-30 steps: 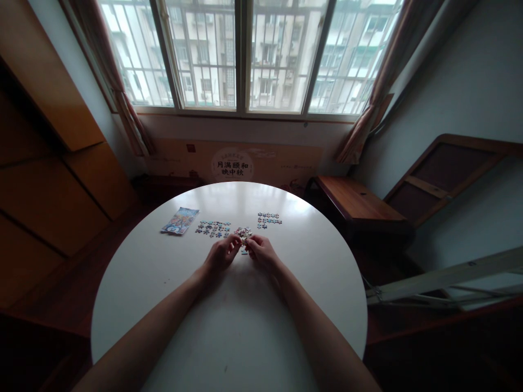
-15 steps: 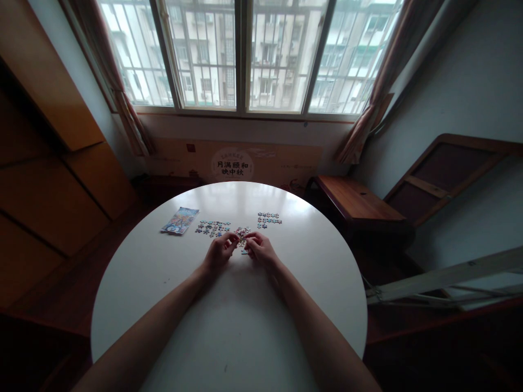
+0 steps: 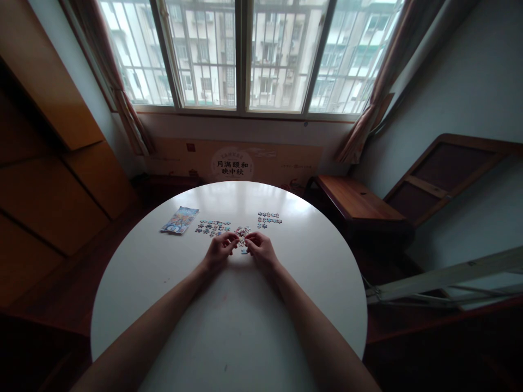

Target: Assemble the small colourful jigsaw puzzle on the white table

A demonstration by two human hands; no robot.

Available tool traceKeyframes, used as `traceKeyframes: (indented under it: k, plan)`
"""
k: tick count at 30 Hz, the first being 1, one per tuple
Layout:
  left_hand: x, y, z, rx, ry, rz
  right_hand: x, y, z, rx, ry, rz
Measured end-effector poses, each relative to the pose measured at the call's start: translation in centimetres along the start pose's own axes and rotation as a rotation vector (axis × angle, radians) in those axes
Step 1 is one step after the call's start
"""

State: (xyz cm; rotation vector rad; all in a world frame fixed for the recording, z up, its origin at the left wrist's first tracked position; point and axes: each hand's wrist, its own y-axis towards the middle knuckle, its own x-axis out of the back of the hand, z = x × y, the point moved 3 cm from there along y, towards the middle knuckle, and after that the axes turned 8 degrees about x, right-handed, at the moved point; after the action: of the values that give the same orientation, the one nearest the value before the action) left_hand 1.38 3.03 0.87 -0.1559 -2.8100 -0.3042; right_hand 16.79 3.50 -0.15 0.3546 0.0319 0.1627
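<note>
My left hand (image 3: pixel 220 247) is closed in a pinch above the white table, at the left side of a small heap of jigsaw puzzle pieces (image 3: pixel 242 231). Opposite it, my right hand (image 3: pixel 260 248) pinches with thumb and index finger at the heap's right side. A narrow gap separates the two sets of fingertips. Whatever lies between them is too small to make out. Between the hands, a light blue puzzle piece (image 3: pixel 244 251) lies nearest me. Rows of puzzle pieces (image 3: pixel 212 227) are spread left of the heap, and another group of pieces (image 3: pixel 268 219) lies to the right.
On the round white table (image 3: pixel 229 326), a colourful printed picture sheet or packet (image 3: pixel 180 220) lies at the left. A wooden bench (image 3: pixel 359 198) stands beyond the table's right edge. Behind the table are a printed banner (image 3: pixel 278 158) and a barred window (image 3: pixel 241 54).
My fingertips have moved slightly apart, widening the gap between the hands over the heap. The laid-out pieces and the picture sheet have stayed in place.
</note>
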Motion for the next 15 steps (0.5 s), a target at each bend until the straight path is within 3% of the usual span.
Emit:
traceKeyframes:
  k: [15]
  plan:
    - [-0.03,0.07,0.34,0.003,-0.010,0.011,0.00,0.08,-0.36,0.014,-0.011,-0.017]
